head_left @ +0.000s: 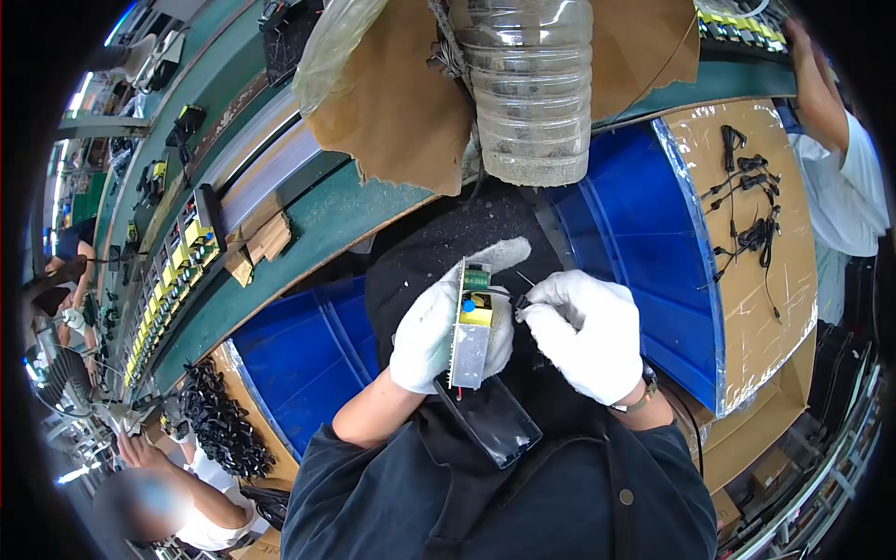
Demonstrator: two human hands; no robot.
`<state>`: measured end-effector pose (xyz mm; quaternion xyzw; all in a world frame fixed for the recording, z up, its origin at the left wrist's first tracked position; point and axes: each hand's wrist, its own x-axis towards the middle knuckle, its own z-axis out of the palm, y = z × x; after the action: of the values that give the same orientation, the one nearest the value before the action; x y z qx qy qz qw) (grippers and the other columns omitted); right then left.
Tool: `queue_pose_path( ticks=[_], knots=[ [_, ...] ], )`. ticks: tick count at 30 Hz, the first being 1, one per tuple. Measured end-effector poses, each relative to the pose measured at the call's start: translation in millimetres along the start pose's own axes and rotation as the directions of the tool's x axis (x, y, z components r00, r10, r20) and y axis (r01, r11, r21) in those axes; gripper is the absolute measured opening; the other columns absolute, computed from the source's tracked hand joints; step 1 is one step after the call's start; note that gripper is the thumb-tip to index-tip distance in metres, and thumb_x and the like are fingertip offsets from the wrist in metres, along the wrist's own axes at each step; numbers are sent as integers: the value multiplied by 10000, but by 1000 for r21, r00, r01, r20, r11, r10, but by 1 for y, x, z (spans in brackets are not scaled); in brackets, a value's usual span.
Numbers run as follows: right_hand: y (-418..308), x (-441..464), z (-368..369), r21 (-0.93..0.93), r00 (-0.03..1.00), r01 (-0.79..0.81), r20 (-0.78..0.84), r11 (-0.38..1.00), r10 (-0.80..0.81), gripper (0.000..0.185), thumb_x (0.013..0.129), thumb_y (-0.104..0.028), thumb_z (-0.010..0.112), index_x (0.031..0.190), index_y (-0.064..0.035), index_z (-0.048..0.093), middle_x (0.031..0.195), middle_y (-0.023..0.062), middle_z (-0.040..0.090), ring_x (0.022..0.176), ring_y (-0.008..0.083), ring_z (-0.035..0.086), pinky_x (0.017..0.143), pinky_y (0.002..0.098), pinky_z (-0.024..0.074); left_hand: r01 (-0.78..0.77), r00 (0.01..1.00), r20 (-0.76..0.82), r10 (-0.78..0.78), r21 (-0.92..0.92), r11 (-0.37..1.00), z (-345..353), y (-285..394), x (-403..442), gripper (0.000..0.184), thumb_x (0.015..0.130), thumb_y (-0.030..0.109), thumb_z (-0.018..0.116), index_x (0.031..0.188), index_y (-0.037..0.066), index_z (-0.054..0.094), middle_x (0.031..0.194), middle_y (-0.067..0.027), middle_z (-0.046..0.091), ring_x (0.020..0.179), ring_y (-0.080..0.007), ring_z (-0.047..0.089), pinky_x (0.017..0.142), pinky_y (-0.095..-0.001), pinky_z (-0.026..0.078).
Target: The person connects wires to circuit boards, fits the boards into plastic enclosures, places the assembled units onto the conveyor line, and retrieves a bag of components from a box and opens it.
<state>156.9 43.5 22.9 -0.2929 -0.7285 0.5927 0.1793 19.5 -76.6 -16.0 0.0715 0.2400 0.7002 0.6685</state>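
Observation:
A circuit board with a yellow transformer, a blue disc part and a metal plate stands upright in my left hand, which wears a white glove. My right hand, also gloved, pinches a small black connector at the end of a dark cable, just right of the board. The cable runs from the board's upper part toward my right fingertips. Below the board, an open black plastic case lies on my lap.
Blue bins flank my lap, one beside cardboard with black cables. A cut plastic bottle hangs ahead. Boards line the green bench. Black cables pile at left. Co-workers sit left and right.

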Motion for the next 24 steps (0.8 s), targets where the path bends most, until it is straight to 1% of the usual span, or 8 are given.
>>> queue_pose_path(
  ticks=[2, 6, 10, 13, 18, 21, 22, 24],
  knots=[
    [1, 0, 0, -8, 1000, 11, -2, 1000, -11, 57, 807, 9, 618, 841, 54, 621, 739, 112, 684, 599, 99, 635, 522, 225, 492, -3, 999, -32, 4, 25, 1000, -1, 0, -1, 798, 950, 446, 504, 1435, -99, 180, 752, -92, 581, 516, -131, 507, 481, -249, 419],
    [1, 0, 1, -26, 1000, 20, -1, 999, -20, 59, 807, 9, 615, 842, 56, 621, 738, 114, 685, 599, 102, 638, 524, 226, 494, -21, 1000, -1, 21, -16, 1000, -3, 0, 0, 806, 944, 460, 511, 1437, -93, 193, 791, -88, 597, 571, -121, 533, 518, -238, 434],
    [1, -1, 2, -32, 1000, -4, -2, 999, 4, 55, 806, 10, 612, 837, 53, 623, 728, 112, 685, 598, 103, 639, 525, 226, 495, 29, 997, 72, -26, -46, 998, -6, 1, -1, 823, 933, 482, 523, 1438, -87, 208, 805, -78, 602, 617, -112, 551, 553, -230, 449],
    [1, -1, 2, -42, 1000, 12, -17, 999, -13, 50, 805, 10, 611, 829, 51, 626, 720, 110, 684, 598, 102, 640, 524, 226, 494, -19, 995, -91, 44, 257, 966, 3, 7, 1, 833, 922, 500, 533, 1435, -80, 226, 847, -76, 605, 647, -112, 561, 579, -233, 466],
    [0, -1, 1, -68, 999, 36, -11, 997, -37, 50, 806, 2, 611, 802, 47, 630, 697, 103, 680, 565, 101, 632, 511, 223, 487, -79, 963, -208, 171, 389, 918, 0, 1, 0, 826, 918, 502, 540, 1433, -73, 243, 907, -78, 604, 715, -115, 576, 638, -236, 484],
    [2, -3, 1, -54, 999, 48, 4, 997, -48, 63, 810, -12, 609, 790, 44, 631, 688, 100, 677, 540, 100, 624, 500, 222, 480, -120, 989, 101, 108, 121, 985, -13, 3, 1, 802, 922, 491, 542, 1431, -62, 261, 989, -77, 600, 829, -115, 588, 735, -242, 489],
    [2, -4, 1, -44, 999, 44, 10, 998, -43, 67, 811, -16, 607, 788, 43, 630, 677, 98, 673, 533, 101, 622, 496, 222, 477, -120, 989, 101, 108, 121, 985, -13, 3, 0, 802, 922, 491, 542, 1431, -62, 261, 989, -77, 600, 829, -115, 588, 735, -242, 489],
    [1, -4, 2, -25, 999, 34, 23, 999, -33, 76, 812, -26, 603, 783, 40, 629, 654, 93, 666, 521, 101, 618, 487, 220, 469, -111, 994, 17, 111, 256, 960, -13, 4, -2, 785, 927, 475, 543, 1433, -55, 262, 1003, -76, 596, 857, -117, 588, 764, -244, 486]
  ],
)
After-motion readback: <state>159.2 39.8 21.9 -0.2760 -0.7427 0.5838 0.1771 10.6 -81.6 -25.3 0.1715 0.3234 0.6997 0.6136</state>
